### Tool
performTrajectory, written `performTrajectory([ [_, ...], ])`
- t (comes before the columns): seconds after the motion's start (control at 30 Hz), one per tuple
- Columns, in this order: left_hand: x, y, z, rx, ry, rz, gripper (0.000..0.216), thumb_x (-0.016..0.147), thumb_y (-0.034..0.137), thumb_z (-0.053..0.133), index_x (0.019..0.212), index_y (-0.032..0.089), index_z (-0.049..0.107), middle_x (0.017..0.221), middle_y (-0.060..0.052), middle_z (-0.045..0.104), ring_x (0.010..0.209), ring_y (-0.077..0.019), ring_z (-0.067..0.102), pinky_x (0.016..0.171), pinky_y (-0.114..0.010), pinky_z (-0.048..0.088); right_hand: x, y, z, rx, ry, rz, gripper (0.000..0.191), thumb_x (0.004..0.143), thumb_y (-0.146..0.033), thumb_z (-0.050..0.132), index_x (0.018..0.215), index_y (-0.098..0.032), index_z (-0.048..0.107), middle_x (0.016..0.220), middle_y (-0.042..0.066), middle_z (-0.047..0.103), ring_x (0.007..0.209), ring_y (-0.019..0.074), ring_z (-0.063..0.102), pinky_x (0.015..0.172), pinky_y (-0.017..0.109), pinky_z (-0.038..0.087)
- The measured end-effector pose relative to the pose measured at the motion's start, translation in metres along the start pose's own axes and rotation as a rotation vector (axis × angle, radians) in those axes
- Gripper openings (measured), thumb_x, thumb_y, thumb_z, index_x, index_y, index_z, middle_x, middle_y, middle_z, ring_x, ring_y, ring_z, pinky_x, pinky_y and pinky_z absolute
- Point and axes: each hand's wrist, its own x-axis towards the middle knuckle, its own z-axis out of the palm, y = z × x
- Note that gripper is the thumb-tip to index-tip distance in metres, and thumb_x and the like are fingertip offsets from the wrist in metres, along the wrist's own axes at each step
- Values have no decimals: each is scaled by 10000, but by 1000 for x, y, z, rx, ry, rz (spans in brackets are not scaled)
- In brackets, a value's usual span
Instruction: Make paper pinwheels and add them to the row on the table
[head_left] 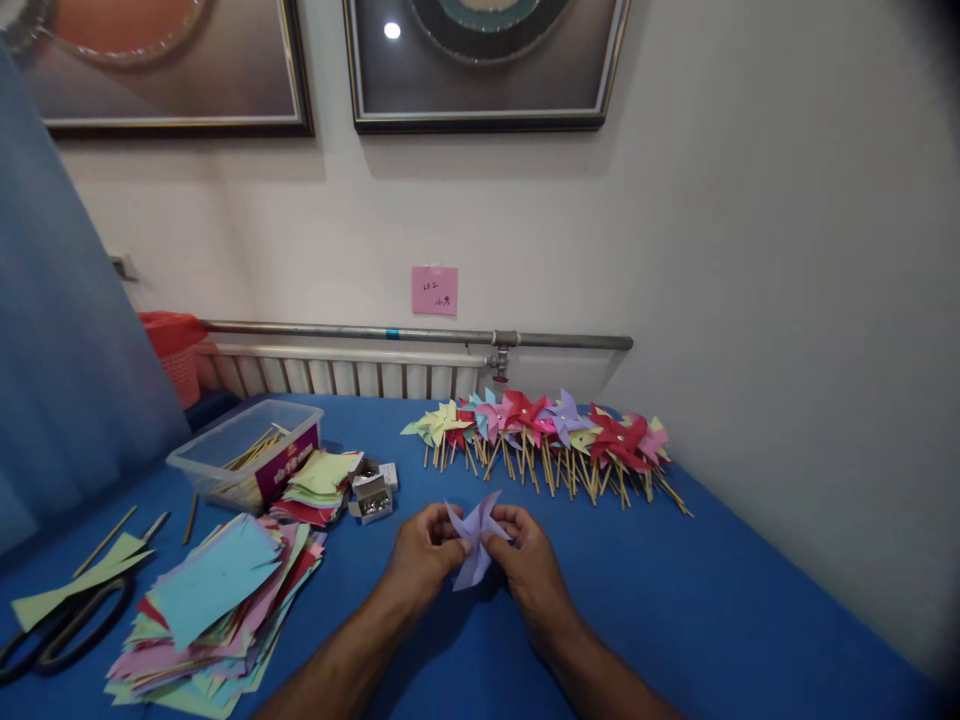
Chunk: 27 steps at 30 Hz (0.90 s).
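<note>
From my distant seat I see the left hand (424,550) and the right hand (526,560), each pinching one side of the pale purple pinwheel of folded paper (475,530), which is over the blue tabletop (675,610), nearer to me than the many-coloured paper pinwheels on thin wooden sticks (547,435). I judge it very light, thin and a little springy, easy to crease, so I would hold it softly near the folded centre, not by the loose outer points.
</note>
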Motion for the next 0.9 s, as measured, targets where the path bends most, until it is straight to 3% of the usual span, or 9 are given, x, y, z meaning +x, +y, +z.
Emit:
performTrajectory([
  [0.47, 0, 8, -1, 19, 67, 37, 376, 537, 329, 808, 828, 139, 664, 632, 9, 653, 573, -133, 579, 608, -257, 447, 0, 0, 2, 33, -29, 28, 321, 680, -325, 763, 949, -205, 637, 865, 62, 778, 723, 234, 720, 651, 318, 517],
  [0.73, 6, 23, -22, 16, 277, 95, 401, 659, 514, 744, 827, 156, 671, 712, -20, 695, 576, -118, 573, 577, -235, 414, 9, 14, -4, 100, 16, 60, 355, 624, -337, 792, 921, -200, 654, 821, 59, 782, 698, 242, 722, 621, 311, 517],
  [0.9, 2, 30, -14, -3, 209, 98, 391, 625, 517, 781, 646, 158, 626, 569, 6, 601, 501, -105, 507, 539, -238, 379, 13, 17, -9, 94, 50, 58, 412, 599, -377, 821, 941, -200, 674, 776, 40, 771, 699, 251, 725, 615, 305, 520],
])
